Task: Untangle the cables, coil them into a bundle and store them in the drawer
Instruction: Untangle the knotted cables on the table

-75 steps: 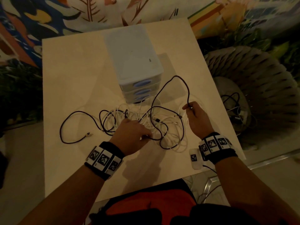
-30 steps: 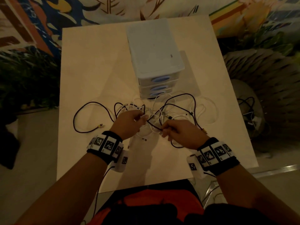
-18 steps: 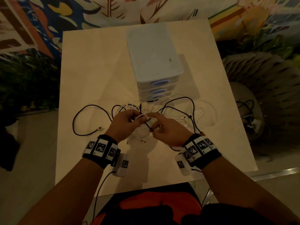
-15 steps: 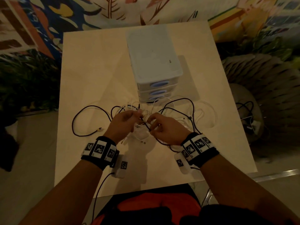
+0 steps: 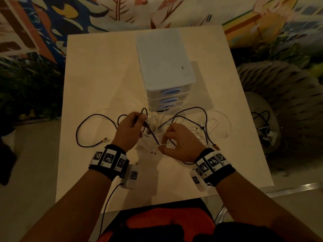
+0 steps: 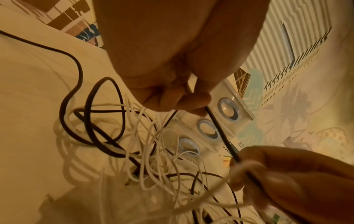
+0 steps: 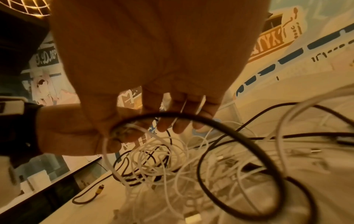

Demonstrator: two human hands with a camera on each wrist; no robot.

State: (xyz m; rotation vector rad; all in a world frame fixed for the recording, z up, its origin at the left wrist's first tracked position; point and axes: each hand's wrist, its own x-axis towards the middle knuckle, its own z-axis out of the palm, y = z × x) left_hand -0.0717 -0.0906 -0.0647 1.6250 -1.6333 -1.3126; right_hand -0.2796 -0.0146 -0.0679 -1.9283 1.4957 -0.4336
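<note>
The left hand (image 5: 130, 131) and right hand (image 5: 180, 143) are drawing apart since a moment ago, each pinching the black cable (image 5: 151, 134), the right also gripping a white cable (image 5: 158, 146).

Head looks down; wrists close on cables (image 5: 174, 123).

Dim warm light, soft shadows, blurred wide-angle wrist views.

Pale worktop (image 5: 97, 81) stands against colourful painted mural wall (image 5: 52, 16). Dark foliage (image 5: 29, 88) at left. Grey woven basket chair (image 5: 286, 95) at right, loose dark and white cords (image 5: 264, 126) on its seat.
</note>
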